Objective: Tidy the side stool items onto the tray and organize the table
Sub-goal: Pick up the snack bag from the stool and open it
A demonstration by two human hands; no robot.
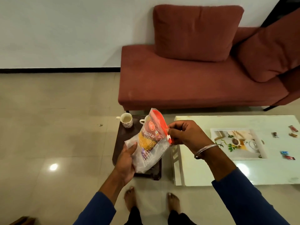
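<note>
Two hands: both are holding one snack bag above the side stool.
Left hand [128, 157]: it is cupping the bag's lower end, fingers curled around the clear plastic.
Right hand [183, 135]: it is pinching the orange clip at the bag's top edge between thumb and fingertips; thin metal bangles are circling the wrist.
Snack bag [150, 140]: it is hanging tilted in the air between the hands, a soft, crinkly clear pouch with a maroon and yellow printed pack inside.
Orange clip [164, 127]: a long, stiff plastic bar is running along the bag's mouth.
Step in hand: the person seems to be sealing or checking the clip before carrying the bag over; I cannot tell whether it is fully snapped.
Next move: it is calling for a swing to the right and a flat set-down on the tray, keeping the loose plastic from slipping.
Side stool [123, 143]: a dark, smooth wooden top is showing beneath the bag.
Cups: one white patterned cup [125, 121] is standing at the stool's far corner; a second cup [143, 121] is peeking out behind the bag.
Table [243, 172]: a glossy pale rectangular top is lying just beside the stool.
Tray [238, 146]: a flat rectangular tray with a printed picture is resting on the table.
Sweets [287, 155]: small shiny wrapped pieces are lying scattered right of the tray.
Sofa [194, 78]: soft rust-red fabric with plump cushions is standing against the wall.
</note>
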